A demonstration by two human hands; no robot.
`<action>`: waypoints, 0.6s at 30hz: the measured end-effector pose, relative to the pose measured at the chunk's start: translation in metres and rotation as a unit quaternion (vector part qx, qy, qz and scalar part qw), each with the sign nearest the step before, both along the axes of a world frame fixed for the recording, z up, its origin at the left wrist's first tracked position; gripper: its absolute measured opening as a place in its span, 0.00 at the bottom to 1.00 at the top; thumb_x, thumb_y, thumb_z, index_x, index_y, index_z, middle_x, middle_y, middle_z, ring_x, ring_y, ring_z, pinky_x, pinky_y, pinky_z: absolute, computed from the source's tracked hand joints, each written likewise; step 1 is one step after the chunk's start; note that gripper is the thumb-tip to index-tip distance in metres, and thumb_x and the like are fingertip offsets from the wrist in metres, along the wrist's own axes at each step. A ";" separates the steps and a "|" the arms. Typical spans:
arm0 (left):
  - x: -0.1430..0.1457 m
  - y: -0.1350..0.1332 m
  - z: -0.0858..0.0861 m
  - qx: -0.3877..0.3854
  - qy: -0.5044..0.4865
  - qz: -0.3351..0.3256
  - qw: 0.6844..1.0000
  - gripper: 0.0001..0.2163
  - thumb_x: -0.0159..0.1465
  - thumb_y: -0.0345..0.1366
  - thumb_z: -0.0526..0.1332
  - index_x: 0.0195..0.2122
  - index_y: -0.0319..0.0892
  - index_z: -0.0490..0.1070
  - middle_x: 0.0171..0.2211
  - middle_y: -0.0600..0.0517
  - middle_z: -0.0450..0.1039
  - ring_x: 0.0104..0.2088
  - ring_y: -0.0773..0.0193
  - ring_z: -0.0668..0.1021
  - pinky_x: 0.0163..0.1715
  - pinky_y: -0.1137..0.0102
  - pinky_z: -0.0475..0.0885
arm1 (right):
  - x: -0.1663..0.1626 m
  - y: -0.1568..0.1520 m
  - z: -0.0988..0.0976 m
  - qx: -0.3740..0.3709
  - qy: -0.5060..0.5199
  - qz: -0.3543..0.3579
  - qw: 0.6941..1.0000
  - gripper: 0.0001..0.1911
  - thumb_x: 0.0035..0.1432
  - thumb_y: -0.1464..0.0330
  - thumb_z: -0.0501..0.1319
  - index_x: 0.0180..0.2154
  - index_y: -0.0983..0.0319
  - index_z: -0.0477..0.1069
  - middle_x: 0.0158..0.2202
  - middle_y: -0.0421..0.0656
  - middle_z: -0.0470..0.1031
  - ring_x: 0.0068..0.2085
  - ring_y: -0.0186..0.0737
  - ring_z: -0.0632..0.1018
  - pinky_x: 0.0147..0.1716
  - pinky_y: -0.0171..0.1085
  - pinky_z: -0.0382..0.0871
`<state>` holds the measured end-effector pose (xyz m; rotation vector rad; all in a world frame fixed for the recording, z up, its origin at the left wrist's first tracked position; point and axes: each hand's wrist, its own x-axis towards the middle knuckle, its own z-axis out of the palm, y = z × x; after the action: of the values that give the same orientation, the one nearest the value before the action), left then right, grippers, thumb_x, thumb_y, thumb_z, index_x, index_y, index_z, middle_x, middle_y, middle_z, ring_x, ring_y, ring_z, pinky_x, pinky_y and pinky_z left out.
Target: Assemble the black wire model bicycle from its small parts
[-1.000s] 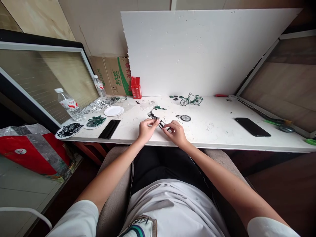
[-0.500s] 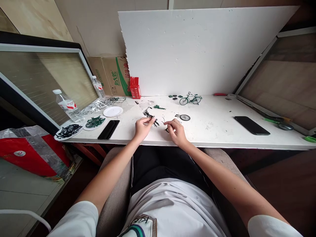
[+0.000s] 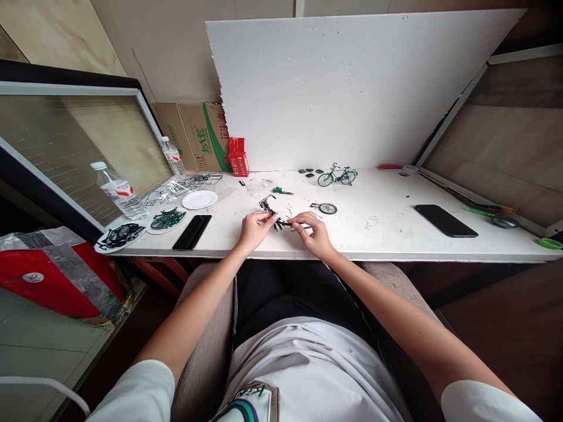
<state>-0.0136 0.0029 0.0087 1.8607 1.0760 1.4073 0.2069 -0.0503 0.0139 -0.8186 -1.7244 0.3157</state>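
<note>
I'm working both hands low over the desk (image 3: pixel 378 234), near edge, middle. Left hand (image 3: pixel 255 231) is pinching the black bicycle model (image 3: pixel 267 205), fingertips closing on it; the model is sticking out past that grip, long axis slanting from far-left down to near-right. Right hand (image 3: pixel 314 234) is clamping its thumb and fingers on a slim black piece (image 3: pixel 285 223), which is pointing left, roughly crosswise, right at the model's near end. Left grip is sitting nearer the model, right grip just beside that end; I'm not able to tell whether piece and model are touching or joined. Left fingers are hiding part of the model, right fingers most of the piece. Around: a loose wheel (image 3: pixel 328 208) is lying just beyond the right hand, a green part (image 3: pixel 282 190) is lying beyond the model, a green bicycle (image 3: pixel 338 176) is standing farther back, and a dark phone (image 3: pixel 192 232) is lying left of the left hand.
</note>
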 end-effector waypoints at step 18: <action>0.005 -0.008 0.008 0.004 -0.004 -0.029 1.000 0.15 0.65 0.49 0.72 0.41 0.41 0.87 0.43 0.43 0.85 0.45 0.53 0.84 0.39 0.65 0.77 | -0.003 0.002 -0.009 0.015 -0.040 -0.003 0.999 0.09 0.72 0.61 0.66 0.47 0.54 0.85 0.41 0.45 0.86 0.45 0.48 0.83 0.47 0.48 0.78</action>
<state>-0.0088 -0.0049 0.0165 1.8745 1.0064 1.3873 0.2037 -0.0478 0.0049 -0.8241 -1.7976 0.2561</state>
